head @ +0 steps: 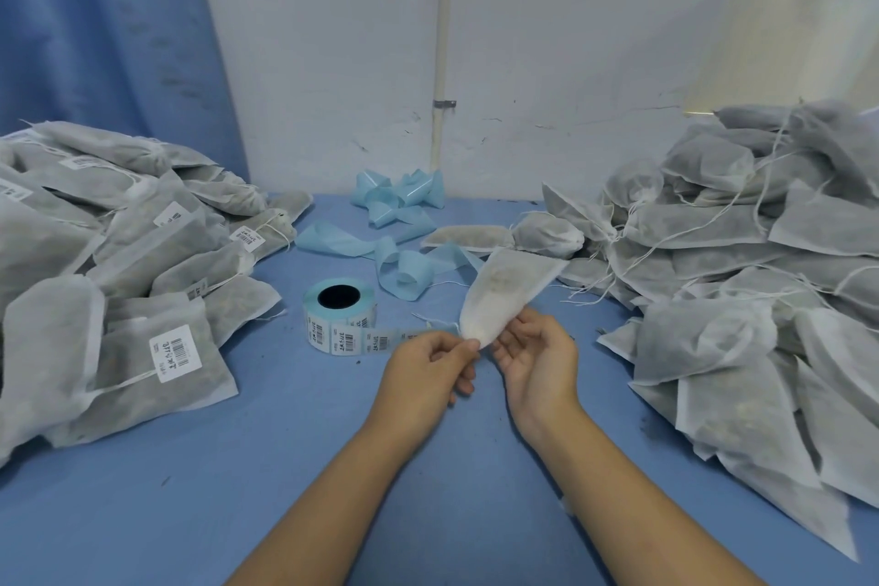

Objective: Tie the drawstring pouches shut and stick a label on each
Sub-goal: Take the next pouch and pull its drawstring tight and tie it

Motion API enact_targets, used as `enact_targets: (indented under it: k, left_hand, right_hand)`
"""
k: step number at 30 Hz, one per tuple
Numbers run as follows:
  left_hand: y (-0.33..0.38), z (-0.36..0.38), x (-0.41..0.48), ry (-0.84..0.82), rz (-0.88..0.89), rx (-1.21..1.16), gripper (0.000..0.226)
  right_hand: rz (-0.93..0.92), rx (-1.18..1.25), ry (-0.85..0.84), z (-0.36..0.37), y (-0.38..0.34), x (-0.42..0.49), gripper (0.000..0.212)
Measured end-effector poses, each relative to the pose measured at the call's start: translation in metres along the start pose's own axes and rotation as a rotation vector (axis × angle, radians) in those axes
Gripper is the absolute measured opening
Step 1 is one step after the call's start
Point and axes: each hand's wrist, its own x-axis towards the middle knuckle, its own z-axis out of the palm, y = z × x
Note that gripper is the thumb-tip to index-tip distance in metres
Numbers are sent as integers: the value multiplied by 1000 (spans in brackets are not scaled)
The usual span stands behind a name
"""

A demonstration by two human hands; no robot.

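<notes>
A white non-woven drawstring pouch [504, 295] with brownish filling is held up over the middle of the blue table. My left hand [430, 369] pinches its gathered neck between thumb and fingers. My right hand [540, 357] lies palm up just to the right, its fingertips touching the pouch near the neck. A thin white string trails from the neck to the left. A roll of barcode labels [340, 312] stands just left of my hands, its strip unrolled toward my left hand.
A heap of labelled pouches [119, 271] fills the left side. A heap of pouches without labels [742, 262], strings loose, fills the right. Crumpled blue backing tape [397, 224] lies at the back by the white wall. The blue table [266, 466] runs toward me.
</notes>
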Motion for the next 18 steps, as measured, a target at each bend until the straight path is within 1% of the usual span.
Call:
enact_targets:
  k: [3,5,6,8,10,11,13,15,17,18]
  left_hand:
    - [2,0,-1,17,25,-54,21]
    - [3,-2,-1,27,41,-150,16]
    - [4,-4,-1,30,43,-208,12]
    - [4,-7,0,18,39,-305,15]
    - [3,-8,1,-9,35,-333,21]
    - [3,-8,1,-22,40,-321,23]
    - [4,-7,0,-43,57,-281,25]
    - [4,-5,-1,-58,72,-257,27]
    - [6,-3,-2,-70,66,-248,28]
    - [7,-2,-2,-69,57,-243,29]
  right_hand:
    - [-77,-267,-15,1,6,1,20]
    - [-123,-400,-14,3,10,0,15]
    - [-143,-452,-28,4,11,-1,15]
    - [-155,-517,-88,6,12,-3,23]
    - [-138,-518,-197,8,10,-8,25]
    - [-128,-486,-254,9,9,-10,22]
    - [-117,-427,-307,9,7,-13,19]
    - [-102,-401,-286,8,6,-13,18]
    - [-71,-388,-223,6,5,-10,13]
    - [-58,-379,-190,5,6,-8,15]
